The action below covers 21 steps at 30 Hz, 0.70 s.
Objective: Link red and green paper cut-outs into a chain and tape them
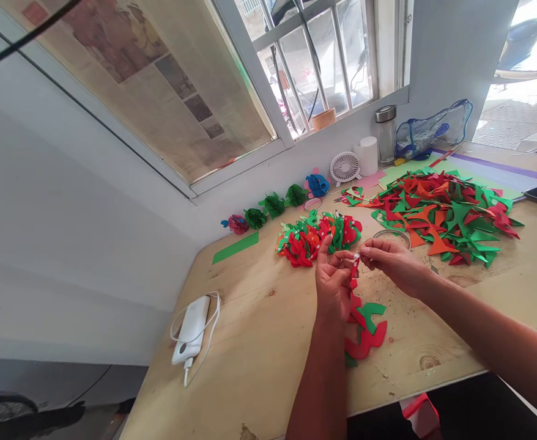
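Much tabletop [259, 360] spreads left to its edge [162, 342] — left hand [334, 282] pinching red paper [355, 266], right hand [394, 263], fingers together.

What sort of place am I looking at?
Probably a small indoor craft workspace: a wooden table bears a heap of coloured cut scraps and ruffled green rosettes, near a barred window.
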### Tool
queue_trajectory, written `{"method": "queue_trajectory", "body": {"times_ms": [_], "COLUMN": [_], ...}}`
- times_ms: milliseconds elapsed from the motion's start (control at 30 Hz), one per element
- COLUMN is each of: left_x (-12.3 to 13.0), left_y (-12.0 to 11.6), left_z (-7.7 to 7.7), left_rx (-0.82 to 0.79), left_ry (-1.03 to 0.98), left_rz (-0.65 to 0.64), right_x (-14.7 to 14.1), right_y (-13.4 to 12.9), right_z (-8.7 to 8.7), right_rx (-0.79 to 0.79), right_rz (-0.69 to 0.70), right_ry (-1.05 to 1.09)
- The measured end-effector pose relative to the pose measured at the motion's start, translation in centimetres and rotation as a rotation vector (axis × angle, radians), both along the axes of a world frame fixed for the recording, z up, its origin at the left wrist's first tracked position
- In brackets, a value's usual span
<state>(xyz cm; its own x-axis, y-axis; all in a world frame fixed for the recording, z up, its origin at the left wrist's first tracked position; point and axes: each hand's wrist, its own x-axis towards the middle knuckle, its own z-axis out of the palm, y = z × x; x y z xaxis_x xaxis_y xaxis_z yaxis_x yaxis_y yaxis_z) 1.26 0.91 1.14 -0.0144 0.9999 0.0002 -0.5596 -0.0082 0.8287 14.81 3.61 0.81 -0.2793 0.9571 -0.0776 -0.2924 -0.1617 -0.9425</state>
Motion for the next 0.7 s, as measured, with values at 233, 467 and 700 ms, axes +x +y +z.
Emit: {"method": "queue_trajectory", "body": {"times_ms": [233, 467, 700], "left_x": [0.1, 0.1, 0.1], "left_y": [0.0, 0.0, 0.0], "left_z": [-0.2, -0.2, -0.3], "left_rx": [0.011, -0.006, -0.025], "left_ry": [0.049, 0.041, 0.057], "left_rz": [0.035, 0.033, 0.009], "right_x": [0.0, 0.0, -0.3], "right_y": [-0.1, -0.2, -0.2], "right_z": [0.3, 1.0, 0.9], "right_rx": [0.122, 0.189, 0.152], "right_rz": [-0.056, -0.076, -0.08], "right_ry": [-0.173, -0.28, -0.276]}}
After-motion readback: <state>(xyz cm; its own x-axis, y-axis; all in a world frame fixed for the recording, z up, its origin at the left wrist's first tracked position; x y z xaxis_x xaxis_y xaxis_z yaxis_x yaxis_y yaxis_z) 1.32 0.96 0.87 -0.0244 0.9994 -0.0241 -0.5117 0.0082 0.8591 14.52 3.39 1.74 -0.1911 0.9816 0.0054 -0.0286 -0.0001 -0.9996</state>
